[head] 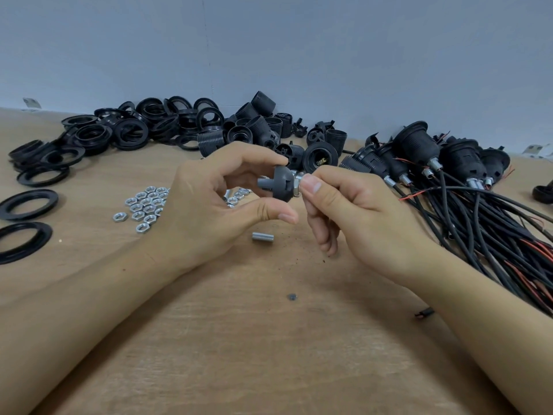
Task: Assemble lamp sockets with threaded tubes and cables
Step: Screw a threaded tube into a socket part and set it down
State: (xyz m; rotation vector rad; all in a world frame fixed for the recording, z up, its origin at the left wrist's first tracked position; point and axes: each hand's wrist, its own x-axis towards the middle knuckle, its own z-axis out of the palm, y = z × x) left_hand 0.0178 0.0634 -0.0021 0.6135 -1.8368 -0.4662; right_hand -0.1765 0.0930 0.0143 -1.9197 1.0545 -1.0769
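My left hand (209, 202) pinches a black socket cap (279, 184) between forefinger and thumb, held above the middle of the wooden table (269, 339). My right hand (344, 205) pinches a small silver metal part (297, 182) against the cap's right side; whether it is a nut or a tube end I cannot tell. One loose silver threaded tube (262, 236) lies on the table just below the hands. Silver hex nuts (143, 206) are scattered left of my left hand.
Black threaded rings (119, 130) and socket bodies (260, 121) are piled along the back. Finished sockets with black cables (466, 205) fill the right side. Two loose rings (27, 205) lie at the left edge. A small dark scrap (291, 296) sits near the front.
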